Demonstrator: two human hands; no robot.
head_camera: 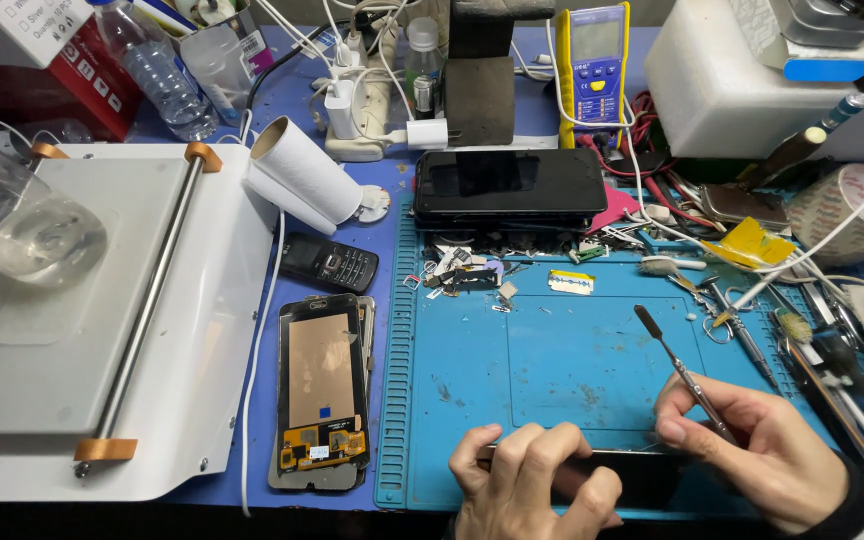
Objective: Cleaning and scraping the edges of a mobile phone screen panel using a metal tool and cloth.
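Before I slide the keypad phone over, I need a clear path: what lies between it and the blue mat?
In the head view, only bare blue table separates the keypad phone from the blue mat; the opened phone lies below that stretch.

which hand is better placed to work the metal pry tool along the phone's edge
Probably the right hand: it already grips the metal spudger, angled just above the dark phone. The left hand is pressing the phone down.

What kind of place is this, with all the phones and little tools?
Most likely a phone repair bench. An opened phone lies beside a blue work mat, a multimeter stands at the back, and the right hand holds a thin metal tool over a dark phone.
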